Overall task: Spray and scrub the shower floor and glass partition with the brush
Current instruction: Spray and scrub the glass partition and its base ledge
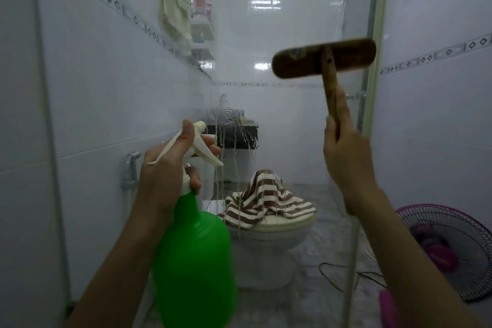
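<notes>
Bristles of brush [326, 66] unseen — base of spray bottle [195, 255] off-frame

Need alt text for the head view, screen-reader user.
A person's left hand grips a green spray bottle aimed at a glass partition streaked with drips, while the right hand holds a wooden brush raised higher up. Beyond the glass, a striped towel lies on a closed toilet lid.

The toilet [266, 247] is standing behind the glass partition [279, 128], with a towel [266, 200] lying on its lid. Before the partition, the spray bottle [197, 247] is being held to the left and the brush [323, 58] higher to the right, while a fan [447, 247] is sitting low beyond its right edge.
</notes>
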